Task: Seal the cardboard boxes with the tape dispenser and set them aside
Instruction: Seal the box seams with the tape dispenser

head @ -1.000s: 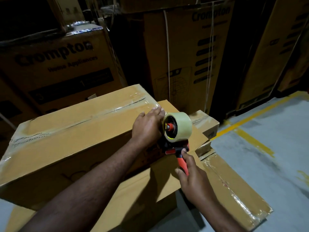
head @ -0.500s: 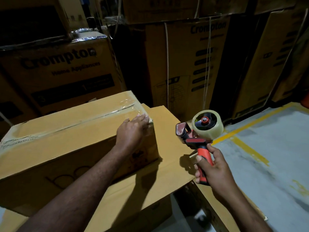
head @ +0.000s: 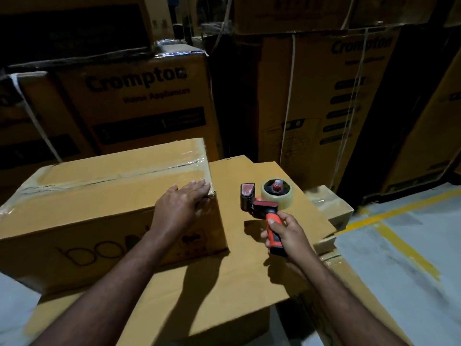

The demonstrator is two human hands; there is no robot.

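A: Where is the box lying?
B: The taped box is lying at left on flat cardboard, the left hand resting flat on its near right corner, fingers straight.
A: And the dispenser?
B: The right hand is gripping its orange handle, holding it just right of the box.

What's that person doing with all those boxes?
A person is taping cardboard boxes shut. Their left hand lies flat on the top corner of a box that already has clear tape along its seam. Their right hand grips the orange handle of the tape dispenser, off to the side of the box over a flat cardboard sheet. Big printed cartons are stacked behind.
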